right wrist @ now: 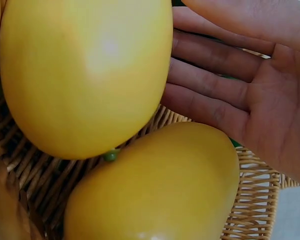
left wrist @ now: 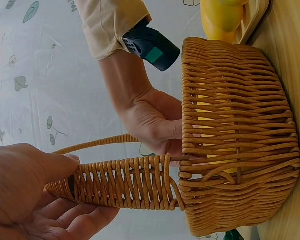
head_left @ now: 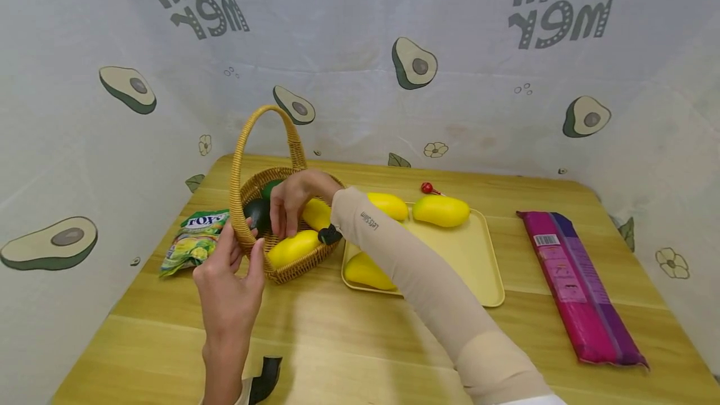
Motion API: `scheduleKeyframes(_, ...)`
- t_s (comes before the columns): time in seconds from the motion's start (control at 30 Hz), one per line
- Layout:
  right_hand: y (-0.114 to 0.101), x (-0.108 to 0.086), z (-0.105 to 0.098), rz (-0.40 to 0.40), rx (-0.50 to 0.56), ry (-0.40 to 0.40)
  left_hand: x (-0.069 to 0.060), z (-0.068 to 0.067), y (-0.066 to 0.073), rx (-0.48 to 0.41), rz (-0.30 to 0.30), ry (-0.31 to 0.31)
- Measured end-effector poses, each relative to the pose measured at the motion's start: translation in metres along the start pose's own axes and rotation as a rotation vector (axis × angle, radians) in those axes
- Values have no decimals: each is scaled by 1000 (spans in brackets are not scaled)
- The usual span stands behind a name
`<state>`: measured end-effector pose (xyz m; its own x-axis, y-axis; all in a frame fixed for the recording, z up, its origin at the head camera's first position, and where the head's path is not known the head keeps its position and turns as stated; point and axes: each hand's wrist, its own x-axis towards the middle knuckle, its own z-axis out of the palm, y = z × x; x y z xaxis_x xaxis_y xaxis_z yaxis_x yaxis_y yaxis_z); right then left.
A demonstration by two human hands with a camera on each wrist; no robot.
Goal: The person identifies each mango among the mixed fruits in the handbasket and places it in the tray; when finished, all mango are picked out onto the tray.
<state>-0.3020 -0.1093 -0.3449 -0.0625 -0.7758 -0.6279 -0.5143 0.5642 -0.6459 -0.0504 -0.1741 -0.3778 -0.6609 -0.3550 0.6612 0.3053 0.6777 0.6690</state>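
Basket [head_left: 306, 265]: stands on the table [head_left: 337, 342], between both hands.
Left hand [head_left: 227, 289]: pinches the base of the basket's handle [head_left: 237, 167] between thumb and fingers.
Right hand [head_left: 296, 197]: reaches inside the basket, fingers nearly straight, tips touching the near mango.
Near mango [head_left: 294, 250]: lies in the basket, below the right hand, right of the left hand.
Second mango [head_left: 318, 212]: lies just behind it.

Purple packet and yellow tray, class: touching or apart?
Apart: the head view shows a strip of wooden tabletop between the yellow tray and the purple packet.
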Motion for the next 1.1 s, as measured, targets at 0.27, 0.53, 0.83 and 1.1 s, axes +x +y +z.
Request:
scheduleKeyframes(0.27,-3,2,3,24,28,-22,0,-1,-1,14,13,6)
scheduleKeyframes(0.53,-6,2,4,42,-13,-43,1,-1,-1,4,19,7)
scheduleKeyframes(0.83,-5,-4,6,67,-44,-10,2,2,-1,-2,15,-2)
scheduleKeyframes(1.1,1,-11,6,-58,-55,68,0,0,-1,14,6,3)
